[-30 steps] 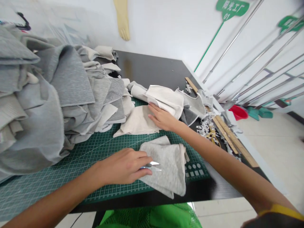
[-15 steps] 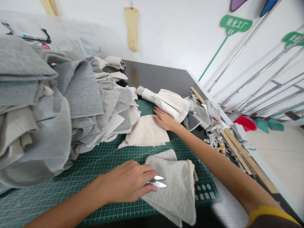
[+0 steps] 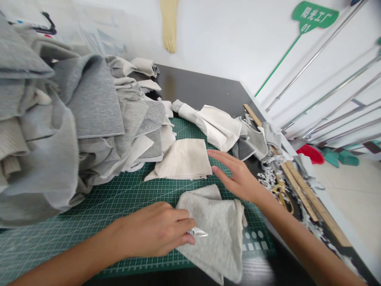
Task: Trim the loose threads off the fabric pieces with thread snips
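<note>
My left hand (image 3: 162, 230) is closed around small metal snips (image 3: 199, 232), whose pointed blades show past the fingertips, together now. Under them lies a folded light grey cloth (image 3: 218, 234) at the front of the green cutting mat (image 3: 119, 206). My right hand (image 3: 233, 174) is open, fingers apart, its fingertips at the right edge of a cream cloth piece (image 3: 184, 159). That piece lies flat on the mat behind the grey one.
A large heap of grey cloth (image 3: 95, 103) covers the left side. White cloth pieces (image 3: 220, 125) lie behind my right hand. Along the right edge are wooden strips (image 3: 300, 190), gold-handled scissors (image 3: 281, 190) and cloth scraps (image 3: 268, 174).
My right hand has moved right and nearer, off the top of the cream cloth to its right edge. The snips' blades have closed. The whole view has shifted slightly.
</note>
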Action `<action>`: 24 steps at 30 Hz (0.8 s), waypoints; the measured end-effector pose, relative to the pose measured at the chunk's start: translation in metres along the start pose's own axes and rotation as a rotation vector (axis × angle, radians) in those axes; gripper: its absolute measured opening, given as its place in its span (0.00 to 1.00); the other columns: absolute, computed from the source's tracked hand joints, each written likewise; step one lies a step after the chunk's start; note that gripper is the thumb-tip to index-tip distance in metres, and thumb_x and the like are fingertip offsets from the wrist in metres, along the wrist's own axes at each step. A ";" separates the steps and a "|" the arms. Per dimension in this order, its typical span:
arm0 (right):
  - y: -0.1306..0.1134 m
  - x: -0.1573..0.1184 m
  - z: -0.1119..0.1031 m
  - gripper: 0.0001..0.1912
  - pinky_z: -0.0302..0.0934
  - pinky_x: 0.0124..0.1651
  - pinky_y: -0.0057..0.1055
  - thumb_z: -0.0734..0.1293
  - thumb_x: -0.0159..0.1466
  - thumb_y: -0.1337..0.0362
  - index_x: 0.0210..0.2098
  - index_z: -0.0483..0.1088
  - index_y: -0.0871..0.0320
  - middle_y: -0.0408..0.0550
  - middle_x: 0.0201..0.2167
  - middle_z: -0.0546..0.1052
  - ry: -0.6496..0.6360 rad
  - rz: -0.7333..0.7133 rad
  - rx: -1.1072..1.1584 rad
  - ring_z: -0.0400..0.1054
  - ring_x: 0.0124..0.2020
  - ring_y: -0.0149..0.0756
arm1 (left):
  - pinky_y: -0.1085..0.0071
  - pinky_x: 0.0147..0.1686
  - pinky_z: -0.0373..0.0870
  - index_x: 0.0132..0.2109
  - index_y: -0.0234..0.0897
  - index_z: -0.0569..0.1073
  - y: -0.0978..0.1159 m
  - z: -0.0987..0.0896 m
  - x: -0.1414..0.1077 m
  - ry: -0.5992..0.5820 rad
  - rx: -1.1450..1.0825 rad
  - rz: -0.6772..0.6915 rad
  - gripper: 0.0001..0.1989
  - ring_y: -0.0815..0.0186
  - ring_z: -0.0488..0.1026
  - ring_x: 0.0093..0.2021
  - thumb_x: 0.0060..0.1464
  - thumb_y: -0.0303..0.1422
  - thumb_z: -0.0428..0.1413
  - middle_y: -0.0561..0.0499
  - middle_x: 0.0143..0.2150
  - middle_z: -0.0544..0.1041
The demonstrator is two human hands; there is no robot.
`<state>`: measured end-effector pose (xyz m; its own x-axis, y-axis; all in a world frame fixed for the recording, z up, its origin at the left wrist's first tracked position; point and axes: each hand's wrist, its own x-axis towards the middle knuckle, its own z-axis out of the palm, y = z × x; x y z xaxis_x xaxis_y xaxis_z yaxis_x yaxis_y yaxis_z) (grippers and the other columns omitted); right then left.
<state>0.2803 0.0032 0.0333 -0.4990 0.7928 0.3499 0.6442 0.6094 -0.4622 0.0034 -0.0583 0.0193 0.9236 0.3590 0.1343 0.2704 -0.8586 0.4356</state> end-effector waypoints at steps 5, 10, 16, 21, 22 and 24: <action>0.004 0.017 0.030 0.33 0.56 0.72 0.55 0.67 0.71 0.54 0.70 0.59 0.60 0.62 0.71 0.62 -0.227 -0.106 -0.063 0.58 0.72 0.51 | 0.66 0.29 0.69 0.53 0.37 0.72 -0.003 0.006 -0.001 0.028 0.040 -0.051 0.14 0.62 0.76 0.30 0.73 0.40 0.47 0.52 0.37 0.77; 0.024 0.041 0.055 0.35 0.46 0.74 0.60 0.63 0.72 0.49 0.71 0.58 0.61 0.62 0.74 0.55 -0.327 -0.147 -0.141 0.48 0.75 0.54 | 0.66 0.30 0.69 0.50 0.37 0.73 -0.010 0.005 0.000 0.022 -0.011 -0.048 0.18 0.63 0.76 0.31 0.75 0.41 0.42 0.52 0.36 0.76; 0.038 0.044 0.050 0.32 0.45 0.74 0.60 0.63 0.73 0.53 0.72 0.57 0.57 0.58 0.74 0.55 -0.362 -0.196 -0.116 0.48 0.75 0.52 | 0.66 0.27 0.67 0.46 0.38 0.73 -0.009 0.003 0.001 0.044 0.001 -0.041 0.19 0.64 0.75 0.28 0.76 0.39 0.40 0.53 0.34 0.74; 0.027 0.024 0.034 0.29 0.53 0.73 0.58 0.65 0.73 0.54 0.70 0.61 0.53 0.55 0.71 0.64 -0.229 -0.149 -0.015 0.59 0.71 0.50 | 0.66 0.30 0.70 0.54 0.37 0.72 -0.012 0.005 -0.002 0.101 0.055 -0.042 0.19 0.62 0.77 0.31 0.75 0.42 0.41 0.52 0.39 0.77; 0.024 0.017 0.029 0.27 0.56 0.72 0.57 0.65 0.73 0.55 0.69 0.63 0.52 0.54 0.70 0.66 -0.184 -0.126 0.009 0.62 0.70 0.49 | 0.65 0.30 0.70 0.55 0.37 0.71 -0.012 0.005 -0.002 0.101 0.057 -0.042 0.19 0.62 0.77 0.31 0.75 0.43 0.42 0.51 0.39 0.77; 0.018 0.002 0.016 0.23 0.61 0.69 0.52 0.63 0.74 0.59 0.67 0.66 0.52 0.52 0.66 0.71 -0.077 -0.063 0.054 0.67 0.67 0.46 | 0.66 0.29 0.70 0.54 0.36 0.72 -0.010 0.003 -0.003 0.088 0.051 -0.040 0.18 0.63 0.77 0.31 0.75 0.42 0.42 0.52 0.38 0.77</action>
<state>0.2817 0.0157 0.0126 -0.5822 0.7487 0.3170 0.5790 0.6555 -0.4848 -0.0009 -0.0522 0.0117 0.8850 0.4220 0.1967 0.3218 -0.8597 0.3966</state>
